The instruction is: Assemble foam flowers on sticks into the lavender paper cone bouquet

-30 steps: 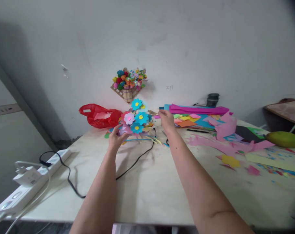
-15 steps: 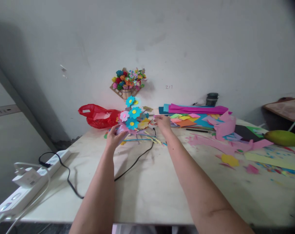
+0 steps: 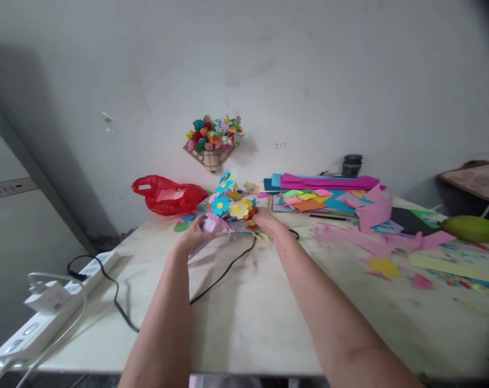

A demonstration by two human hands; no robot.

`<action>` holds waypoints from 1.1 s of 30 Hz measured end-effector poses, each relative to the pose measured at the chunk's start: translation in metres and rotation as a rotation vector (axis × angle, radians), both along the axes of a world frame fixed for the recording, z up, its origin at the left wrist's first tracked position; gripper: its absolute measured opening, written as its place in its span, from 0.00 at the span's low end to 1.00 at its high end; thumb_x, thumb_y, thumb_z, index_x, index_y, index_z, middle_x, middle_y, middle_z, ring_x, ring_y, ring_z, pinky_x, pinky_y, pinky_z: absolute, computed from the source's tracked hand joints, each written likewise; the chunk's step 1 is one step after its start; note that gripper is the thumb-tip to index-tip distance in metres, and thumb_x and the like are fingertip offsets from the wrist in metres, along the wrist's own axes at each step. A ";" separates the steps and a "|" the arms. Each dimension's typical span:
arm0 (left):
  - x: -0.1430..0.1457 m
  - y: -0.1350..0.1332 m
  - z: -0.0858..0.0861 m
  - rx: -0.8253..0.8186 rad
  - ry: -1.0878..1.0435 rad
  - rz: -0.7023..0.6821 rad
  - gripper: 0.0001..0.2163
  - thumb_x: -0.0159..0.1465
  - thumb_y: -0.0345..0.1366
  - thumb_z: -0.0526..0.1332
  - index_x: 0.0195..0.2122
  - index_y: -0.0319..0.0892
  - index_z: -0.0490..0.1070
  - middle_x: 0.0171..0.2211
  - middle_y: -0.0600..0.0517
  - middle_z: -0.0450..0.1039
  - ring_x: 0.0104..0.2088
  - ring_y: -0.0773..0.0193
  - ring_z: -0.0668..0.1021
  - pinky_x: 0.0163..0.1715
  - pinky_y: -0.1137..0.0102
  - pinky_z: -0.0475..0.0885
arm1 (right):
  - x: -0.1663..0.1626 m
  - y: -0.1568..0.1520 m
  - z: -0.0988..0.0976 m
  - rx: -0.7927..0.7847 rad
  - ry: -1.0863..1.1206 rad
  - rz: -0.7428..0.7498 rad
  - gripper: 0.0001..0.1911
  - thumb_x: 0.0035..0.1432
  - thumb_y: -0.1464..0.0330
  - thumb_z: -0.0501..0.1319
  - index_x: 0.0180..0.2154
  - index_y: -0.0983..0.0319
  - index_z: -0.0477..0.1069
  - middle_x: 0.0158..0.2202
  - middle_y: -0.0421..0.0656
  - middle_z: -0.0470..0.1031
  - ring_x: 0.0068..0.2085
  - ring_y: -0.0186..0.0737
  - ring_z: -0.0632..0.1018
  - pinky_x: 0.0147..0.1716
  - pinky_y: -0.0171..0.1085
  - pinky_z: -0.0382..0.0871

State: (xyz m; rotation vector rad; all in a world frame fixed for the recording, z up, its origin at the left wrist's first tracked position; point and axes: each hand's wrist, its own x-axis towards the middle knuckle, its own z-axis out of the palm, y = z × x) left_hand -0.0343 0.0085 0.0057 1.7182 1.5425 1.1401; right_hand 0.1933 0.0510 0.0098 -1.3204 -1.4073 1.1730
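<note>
A bunch of paper flowers (image 3: 220, 205), blue, yellow and pink with round centres, stands between my two hands near the back of the table. On its left side, my left hand (image 3: 196, 235) grips the bunch low down, its thumb along a lilac paper piece (image 3: 212, 224). From the right, my right hand (image 3: 266, 220) closes against the flowers, its fingertips partly hidden behind them. Thin paper strips (image 3: 261, 236) lie under and beside the bunch. Green and blue paper pieces (image 3: 182, 226) lie just beyond my left hand.
Behind on the left lies a red plastic bag (image 3: 172, 207). Coloured paper sheets (image 3: 333, 182) and pink scraps (image 3: 349, 237) spread to the right. A black cable (image 3: 228, 268) crosses the table; a power strip (image 3: 58, 318) lies at the left edge. A flower basket (image 3: 211, 159) hangs on the wall.
The bunch has tilted and sits lower, with a yellow flower now facing me. My right hand has moved down and left against it; my left hand is slightly lower.
</note>
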 end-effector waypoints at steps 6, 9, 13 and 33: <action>0.009 -0.009 0.007 0.068 0.018 0.150 0.30 0.44 0.43 0.69 0.49 0.39 0.67 0.38 0.46 0.73 0.34 0.61 0.75 0.28 0.71 0.70 | 0.007 -0.013 0.009 -0.044 0.070 0.040 0.09 0.49 0.81 0.58 0.33 0.67 0.71 0.21 0.41 0.74 0.21 0.33 0.75 0.23 0.31 0.72; 0.010 -0.011 0.010 0.128 -0.104 0.161 0.29 0.43 0.42 0.69 0.46 0.36 0.69 0.37 0.45 0.74 0.33 0.61 0.75 0.26 0.71 0.70 | 0.008 -0.014 0.010 -0.077 0.065 0.007 0.11 0.50 0.82 0.57 0.36 0.67 0.70 0.21 0.40 0.73 0.20 0.31 0.74 0.24 0.31 0.72; 0.005 -0.010 0.012 0.136 -0.184 0.147 0.25 0.43 0.41 0.68 0.42 0.36 0.72 0.35 0.45 0.74 0.31 0.61 0.75 0.24 0.71 0.69 | 0.006 -0.011 0.007 -0.096 0.001 -0.036 0.05 0.55 0.77 0.57 0.34 0.66 0.69 0.18 0.39 0.70 0.18 0.30 0.71 0.19 0.29 0.67; 0.018 -0.010 0.004 0.151 -0.193 0.008 0.28 0.48 0.52 0.66 0.45 0.38 0.73 0.37 0.46 0.76 0.36 0.59 0.76 0.34 0.70 0.70 | -0.063 -0.047 -0.021 -0.078 0.250 0.663 0.11 0.59 0.68 0.59 0.44 0.59 0.67 0.45 0.41 0.70 0.32 0.27 0.76 0.25 0.27 0.70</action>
